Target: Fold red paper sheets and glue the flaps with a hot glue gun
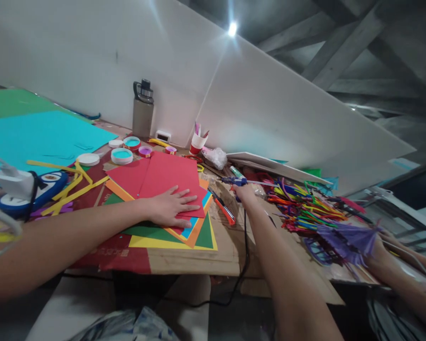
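My left hand point(170, 207) lies flat with fingers spread on red paper point(172, 173), which tops a stack of orange, blue, green and yellow sheets. My right hand point(242, 192) is wrapped round a blue glue gun point(233, 181) with a clear glue stick at its back; its nozzle points left and its black cord point(246, 251) hangs over the table edge. Between my hands, an orange utility knife point(225, 211) rests on the cardboard point(230, 258). Yellow-handled scissors point(200, 168) lie behind the red paper.
Colourful pipe cleaners point(305, 206) fill the right side. Another person's hand point(378, 258) is at a purple fan-like piece point(351, 241). A bottle point(143, 111), pen cup point(198, 142) and small tubs point(122, 156) stand behind; a power strip point(39, 192) is left.
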Demonstrator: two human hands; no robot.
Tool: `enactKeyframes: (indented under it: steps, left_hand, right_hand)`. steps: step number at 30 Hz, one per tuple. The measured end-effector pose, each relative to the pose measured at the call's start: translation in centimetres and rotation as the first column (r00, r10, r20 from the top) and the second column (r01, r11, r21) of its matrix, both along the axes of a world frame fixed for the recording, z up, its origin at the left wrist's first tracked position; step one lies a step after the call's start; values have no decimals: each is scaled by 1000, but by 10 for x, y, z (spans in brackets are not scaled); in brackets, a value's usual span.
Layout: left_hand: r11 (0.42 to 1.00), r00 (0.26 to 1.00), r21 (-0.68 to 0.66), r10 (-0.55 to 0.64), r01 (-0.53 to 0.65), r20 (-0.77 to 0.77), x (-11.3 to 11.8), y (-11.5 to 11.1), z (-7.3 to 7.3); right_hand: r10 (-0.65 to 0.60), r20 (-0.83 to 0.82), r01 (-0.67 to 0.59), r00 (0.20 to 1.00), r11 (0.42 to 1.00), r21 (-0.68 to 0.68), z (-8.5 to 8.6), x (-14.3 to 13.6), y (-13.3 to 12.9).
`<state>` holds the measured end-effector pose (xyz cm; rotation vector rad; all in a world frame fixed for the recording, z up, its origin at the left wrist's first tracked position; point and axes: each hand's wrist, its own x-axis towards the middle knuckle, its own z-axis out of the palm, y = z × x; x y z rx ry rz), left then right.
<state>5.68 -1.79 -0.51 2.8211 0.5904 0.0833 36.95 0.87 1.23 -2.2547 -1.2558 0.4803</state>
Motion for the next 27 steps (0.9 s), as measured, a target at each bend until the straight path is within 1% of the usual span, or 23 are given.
enactKeyframes:
  steps: [4,8,10,12,14,15,16,17,18,19,20,21,23,25,27]
  left_hand:
    - [1000,1000,-8,2,-2,-17,0,0,1]
    - [997,999,-73,-33,31,-26,-6,-1,9]
    - [992,1000,-121,-29,29,2,-11,2,11]
    - [992,998,-116,55,-51,37,-16,7,9]
    - [978,977,-41,207,-205,42,-20,14,3]
    - [959,959,7,283,-284,25,-20,18,-2]
    - [940,941,48,339,-339,8,-21,20,-6]
    - [928,930,80,366,-365,-3,-20,22,-10]
    - [919,924,104,383,-380,-6,-20,23,-13]
    - [916,923,124,385,-382,-2,-19,24,-16]
    - [916,926,144,377,-374,4,-19,23,-17]
    - [918,931,166,364,-360,7,-20,23,-17]
    - [923,943,205,334,-325,-11,-21,21,-17]
    - [928,949,226,312,-295,-43,-23,20,-17]
    - [926,946,231,319,-300,-51,-25,20,-17]
  right_hand:
    - [11,76,-8,997,999,-44,-4,-2,9]
    - [83,176,-75,981,996,-48,-4,-2,1]
    - [96,234,-90,968,995,-38,-1,-4,-7]
    - [100,300,-107,949,994,8,2,-13,-15]
    - [134,366,-175,921,981,80,3,-34,-20]
    - [175,389,-234,905,966,110,3,-49,-22]
    - [232,402,-304,886,944,126,2,-68,-24]
    - [293,410,-376,864,916,138,0,-88,-25]
    - [380,420,-474,824,869,143,-2,-109,-27]
    - [516,433,-622,739,770,144,-5,-130,-29]
    - [616,430,-721,660,680,132,-8,-148,-31]
    - [692,408,-783,596,613,103,-11,-164,-34]
    - [793,359,-857,492,513,43,-17,-184,-41]
    - [838,332,-891,433,455,12,-21,-190,-47]
    - [848,328,-898,415,440,-1,-24,-185,-51]
